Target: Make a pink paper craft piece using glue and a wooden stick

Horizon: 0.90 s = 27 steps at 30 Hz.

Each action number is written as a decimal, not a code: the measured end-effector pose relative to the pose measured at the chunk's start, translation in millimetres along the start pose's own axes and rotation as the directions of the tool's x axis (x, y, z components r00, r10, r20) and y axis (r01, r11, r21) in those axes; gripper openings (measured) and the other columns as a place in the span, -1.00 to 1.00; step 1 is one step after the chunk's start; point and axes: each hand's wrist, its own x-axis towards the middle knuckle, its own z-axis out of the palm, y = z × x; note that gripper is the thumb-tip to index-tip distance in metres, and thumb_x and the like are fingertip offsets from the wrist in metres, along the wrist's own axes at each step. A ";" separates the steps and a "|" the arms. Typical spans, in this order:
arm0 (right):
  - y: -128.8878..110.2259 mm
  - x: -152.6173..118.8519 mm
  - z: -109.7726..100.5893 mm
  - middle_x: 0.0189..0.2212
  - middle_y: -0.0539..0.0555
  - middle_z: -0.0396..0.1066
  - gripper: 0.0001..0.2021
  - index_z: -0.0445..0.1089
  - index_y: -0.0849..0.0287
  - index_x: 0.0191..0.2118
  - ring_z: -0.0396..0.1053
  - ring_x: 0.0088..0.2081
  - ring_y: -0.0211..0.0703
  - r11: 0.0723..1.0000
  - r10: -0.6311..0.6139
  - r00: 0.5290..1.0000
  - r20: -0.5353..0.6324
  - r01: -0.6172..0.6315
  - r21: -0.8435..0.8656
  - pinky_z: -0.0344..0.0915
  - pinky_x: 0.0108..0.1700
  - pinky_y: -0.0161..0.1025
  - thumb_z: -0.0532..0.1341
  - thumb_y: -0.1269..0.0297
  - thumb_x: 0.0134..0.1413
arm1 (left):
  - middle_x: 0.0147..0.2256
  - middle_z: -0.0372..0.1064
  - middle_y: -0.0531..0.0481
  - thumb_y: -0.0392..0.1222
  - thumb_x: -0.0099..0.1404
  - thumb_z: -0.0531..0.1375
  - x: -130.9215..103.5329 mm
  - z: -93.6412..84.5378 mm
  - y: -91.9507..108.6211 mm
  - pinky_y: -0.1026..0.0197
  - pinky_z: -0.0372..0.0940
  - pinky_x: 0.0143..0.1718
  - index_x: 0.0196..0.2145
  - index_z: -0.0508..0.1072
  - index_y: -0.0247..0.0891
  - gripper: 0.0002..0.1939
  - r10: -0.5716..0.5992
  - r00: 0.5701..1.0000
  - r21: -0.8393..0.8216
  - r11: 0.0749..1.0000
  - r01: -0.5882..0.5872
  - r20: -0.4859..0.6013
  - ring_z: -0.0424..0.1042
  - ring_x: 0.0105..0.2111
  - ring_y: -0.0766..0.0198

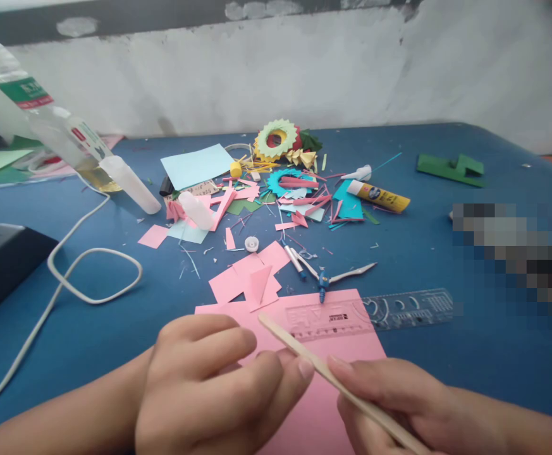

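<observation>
My right hand [394, 398] grips a pale, flat wooden stick [285, 338] between thumb and fingers. It slants from lower right up to the left. My left hand [214, 379] is closed, its thumb tip pressed against the stick's middle; its other fingers are curled. Beneath both hands lies a pink paper sheet [304, 417], partly hidden by them. A clear plastic ruler [408, 309] crosses the sheet's far right corner. Just beyond the sheet's far edge is a blue-and-white drawing compass [323, 281], its legs spread. Cut pink paper pieces [231, 278] lie left of it.
Paper scraps [245, 205] and a yellow glue tube [380, 196] cover the blue table's middle. Ring-shaped folded papers [278, 139] sit behind. At left are a leaning bottle [43, 120], a white cable [67, 278] and a dark box [5, 265]. A green object [451, 169] lies far right.
</observation>
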 end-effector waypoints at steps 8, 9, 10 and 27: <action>8.3 -3.2 3.4 -0.97 -0.12 -0.22 -0.23 -0.08 0.21 -0.92 -0.23 -0.89 -0.53 0.993 -0.039 0.991 0.132 0.023 0.117 -0.26 -0.84 -0.53 -0.30 -0.12 0.21 | -0.63 0.36 0.12 -0.28 0.32 0.03 6.5 -21.3 -3.8 0.33 0.29 -0.50 -0.43 0.42 -0.24 -0.79 0.196 0.932 0.029 0.976 -0.215 0.304 0.36 -0.59 0.42; 5.3 -4.3 4.7 -0.97 -0.12 -0.24 -0.23 -0.09 0.22 -0.92 -0.24 -0.89 -0.53 0.993 -0.055 0.989 0.135 0.040 0.114 -0.28 -0.83 -0.53 -0.31 -0.12 0.21 | -0.62 0.36 0.12 -0.27 0.31 0.05 6.5 -19.8 -5.5 0.33 0.28 -0.51 -0.43 0.42 -0.23 -0.80 0.192 0.934 0.045 0.976 -0.215 0.302 0.36 -0.58 0.42; 1.7 -5.4 6.5 -0.97 -0.11 -0.26 -0.23 -0.11 0.22 -0.92 -0.25 -0.89 -0.53 0.991 -0.076 0.985 0.157 0.057 0.119 -0.30 -0.83 -0.53 -0.33 -0.12 0.20 | -0.62 0.36 0.12 -0.27 0.30 0.07 6.8 -17.4 -8.2 0.33 0.26 -0.54 -0.44 0.41 -0.23 -0.82 0.205 0.934 0.052 0.972 -0.230 0.291 0.36 -0.58 0.41; -8.9 16.6 -2.4 -0.93 -0.07 -0.05 -0.24 -0.04 0.20 -0.86 -0.04 -0.90 -0.47 0.956 -0.215 0.827 0.519 0.068 0.287 -0.08 -0.85 -0.54 -0.38 -0.27 0.09 | -0.51 0.37 0.09 -0.24 0.09 0.26 20.4 2.0 -19.9 0.48 0.25 -0.67 -0.37 0.50 -0.23 -0.90 -0.300 0.732 -0.595 0.435 0.676 0.612 0.28 -0.63 0.49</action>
